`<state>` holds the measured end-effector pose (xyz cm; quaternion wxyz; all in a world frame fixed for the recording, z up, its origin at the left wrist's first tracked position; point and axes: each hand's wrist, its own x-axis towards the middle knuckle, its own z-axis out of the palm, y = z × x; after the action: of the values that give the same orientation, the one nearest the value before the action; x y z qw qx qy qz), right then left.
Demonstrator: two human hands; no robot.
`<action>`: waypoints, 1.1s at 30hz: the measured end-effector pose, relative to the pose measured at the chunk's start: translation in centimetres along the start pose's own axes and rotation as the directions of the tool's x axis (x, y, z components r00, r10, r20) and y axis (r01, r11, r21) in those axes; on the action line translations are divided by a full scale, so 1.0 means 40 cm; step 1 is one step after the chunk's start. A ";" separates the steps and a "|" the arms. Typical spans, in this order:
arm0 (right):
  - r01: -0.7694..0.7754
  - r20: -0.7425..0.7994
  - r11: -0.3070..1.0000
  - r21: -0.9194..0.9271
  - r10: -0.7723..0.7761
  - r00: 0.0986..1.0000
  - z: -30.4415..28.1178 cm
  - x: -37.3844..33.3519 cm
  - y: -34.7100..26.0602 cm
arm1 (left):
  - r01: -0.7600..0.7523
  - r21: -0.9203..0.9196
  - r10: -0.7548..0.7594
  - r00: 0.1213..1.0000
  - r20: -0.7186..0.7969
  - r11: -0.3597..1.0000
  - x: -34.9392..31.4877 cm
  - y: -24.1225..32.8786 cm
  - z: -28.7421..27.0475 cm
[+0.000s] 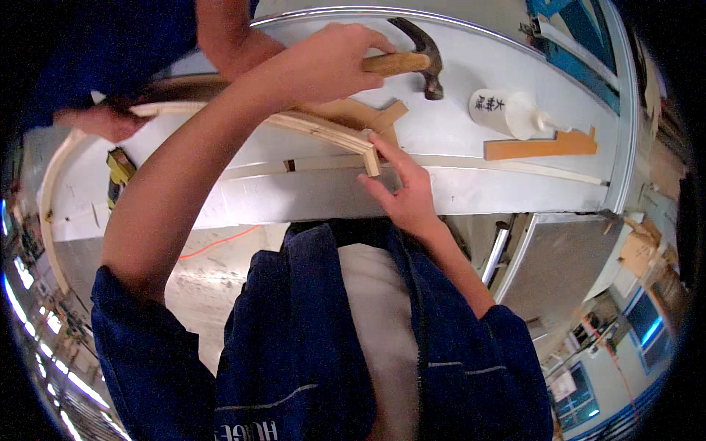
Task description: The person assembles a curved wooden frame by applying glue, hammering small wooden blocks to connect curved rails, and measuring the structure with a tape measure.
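Note:
My left hand (334, 66) is closed round the wooden handle of a claw hammer (434, 66), whose dark metal head is above the white tabletop. A long curved wooden frame (316, 128) runs under my left forearm, ending in a short angled piece. My right hand (408, 195) grips that end, index finger on its far side and thumb near its lower corner. At the left, another person's hand (107, 121) touches the curved frame where it bends toward the lower left. My left forearm hides part of the frame.
The white table (456, 191) holds a white squeeze bottle (507, 114) lying on its side, a notched orange-brown wooden piece (540, 147) and brown pieces (390, 121) beyond the frame. A yellow and black tool (118, 173) lies left of my forearm. A metal rail (625, 110) edges the right side.

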<state>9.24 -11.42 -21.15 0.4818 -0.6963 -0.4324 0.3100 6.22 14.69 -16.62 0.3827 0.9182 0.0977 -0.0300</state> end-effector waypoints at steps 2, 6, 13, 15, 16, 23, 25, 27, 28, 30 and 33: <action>-0.047 0.104 0.999 -0.006 0.048 0.993 -0.030 0.018 -0.017 | 0.115 -0.152 -0.102 0.991 0.092 0.982 0.008 0.024 -0.005; -0.055 0.297 0.989 -0.137 0.094 0.950 -0.078 0.081 -0.045 | 0.102 -0.160 -0.083 0.990 0.116 0.982 0.038 -0.013 0.046; -0.069 0.302 0.979 -0.194 0.126 0.945 -0.077 0.083 -0.027 | -0.034 -0.030 0.036 0.996 0.080 0.999 0.079 -0.023 0.078; -0.086 0.286 0.986 -0.144 0.124 0.950 -0.069 0.077 -0.027 | -0.079 0.047 0.078 0.997 0.029 0.996 0.094 -0.034 0.099; -0.104 0.268 0.987 -0.121 0.133 0.954 -0.066 0.070 -0.023 | -0.066 0.048 0.065 0.997 0.028 0.997 0.115 -0.041 0.124; -0.085 0.007 0.996 0.016 0.085 0.996 -0.012 0.014 -0.007 | 0.049 0.147 -0.056 0.997 0.046 0.988 0.144 -0.023 0.144; -0.037 -0.043 0.997 -0.061 0.035 0.998 -0.006 0.009 -0.042 | 0.073 0.162 -0.079 0.996 0.031 0.984 0.135 -0.014 0.145; -0.032 -0.128 0.994 -0.101 0.019 0.992 0.010 0.010 -0.059 | 0.085 0.187 -0.093 0.995 0.031 0.979 0.122 -0.001 0.138; -0.034 -0.169 0.991 -0.128 0.012 0.985 0.018 0.006 -0.068 | 0.080 0.199 -0.090 0.995 0.039 0.977 0.116 0.009 0.130; -0.012 -0.212 0.971 -0.238 -0.040 0.976 0.043 0.022 -0.086 | 0.074 0.183 -0.074 0.997 -0.010 0.980 0.091 0.019 0.115; -0.093 -0.230 0.920 -0.381 0.003 0.973 0.054 0.044 -0.103 | 0.011 0.118 0.025 0.955 -0.297 0.993 0.022 0.006 0.102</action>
<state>6.93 -8.28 -18.04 0.3719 -0.8192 -0.4106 0.1487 7.22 11.78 -19.45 0.3084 0.9337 0.1492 0.1043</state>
